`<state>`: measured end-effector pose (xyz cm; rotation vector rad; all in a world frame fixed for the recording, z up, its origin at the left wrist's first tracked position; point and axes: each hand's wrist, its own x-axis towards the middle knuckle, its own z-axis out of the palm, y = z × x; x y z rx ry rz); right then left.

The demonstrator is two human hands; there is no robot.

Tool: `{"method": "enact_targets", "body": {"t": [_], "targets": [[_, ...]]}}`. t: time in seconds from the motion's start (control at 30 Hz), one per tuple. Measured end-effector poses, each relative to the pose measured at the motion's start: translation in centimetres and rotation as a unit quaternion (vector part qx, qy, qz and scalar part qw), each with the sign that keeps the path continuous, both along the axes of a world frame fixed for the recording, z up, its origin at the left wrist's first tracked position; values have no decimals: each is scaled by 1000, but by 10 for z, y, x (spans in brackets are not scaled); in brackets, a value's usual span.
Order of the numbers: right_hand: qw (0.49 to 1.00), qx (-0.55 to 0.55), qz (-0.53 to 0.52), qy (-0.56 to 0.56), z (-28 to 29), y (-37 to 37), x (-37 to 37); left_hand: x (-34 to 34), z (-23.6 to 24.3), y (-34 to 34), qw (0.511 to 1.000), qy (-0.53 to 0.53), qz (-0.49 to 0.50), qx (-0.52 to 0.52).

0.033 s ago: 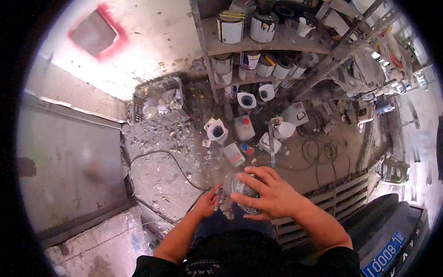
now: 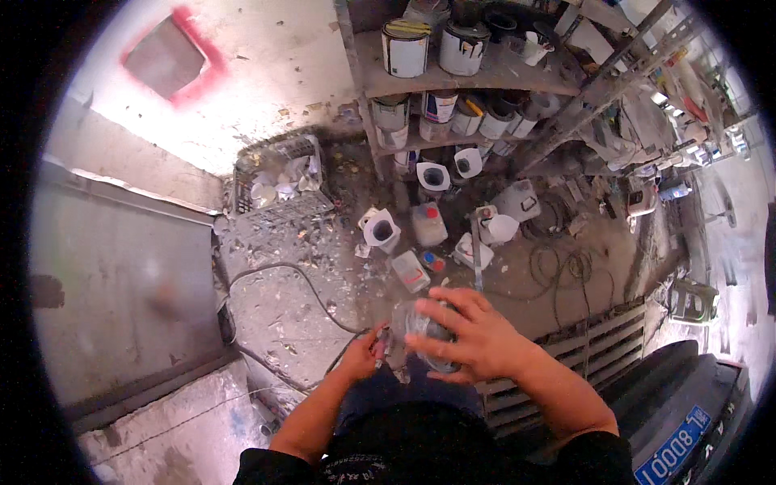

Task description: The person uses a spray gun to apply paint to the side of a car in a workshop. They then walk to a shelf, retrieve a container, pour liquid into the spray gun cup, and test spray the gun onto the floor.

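Low in front of my body, my left hand (image 2: 362, 357) is closed around a small pink-and-metal tool that looks like a spray gun (image 2: 382, 346). Its lower part is hidden by my fingers and blurred. A clear plastic cup (image 2: 411, 321) with grey in it sits against the tool's right side. My right hand (image 2: 466, 335) wraps over the cup from the right, fingers bent across its top and thumb side hidden. A dark hose (image 2: 311, 293) runs over the floor up to my left wrist.
White jugs (image 2: 411, 271), a lidless white container (image 2: 380, 230) and a coiled cable (image 2: 558, 271) lie on the littered floor ahead. Shelves (image 2: 477, 79) hold several paint cans. A plastic crate (image 2: 242, 190) of rubbish stands far left. A dark car's rear (image 2: 687, 404) is close at my right.
My right hand's fingers have shifted slightly on the cup. My left hand keeps its hold on the spray gun.
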<state>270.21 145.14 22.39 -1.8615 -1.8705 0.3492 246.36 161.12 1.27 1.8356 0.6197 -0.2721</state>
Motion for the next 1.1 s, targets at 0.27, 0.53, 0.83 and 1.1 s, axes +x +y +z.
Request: {"method": "enact_targets", "body": {"t": [0.27, 0.53, 0.83, 1.1], "targets": [[937, -3, -335, 98, -30, 55, -33, 1, 5, 18, 987, 38, 108, 109], [998, 24, 49, -14, 6, 91, -6, -12, -27, 69, 988, -131, -61, -55], [925, 125, -259, 247, -25, 76, 16, -22, -45, 154, 989, -113, -79, 45], [615, 95, -471, 625, -169, 27, -41, 11, -33, 187, 987, -131, 4, 97]]}}
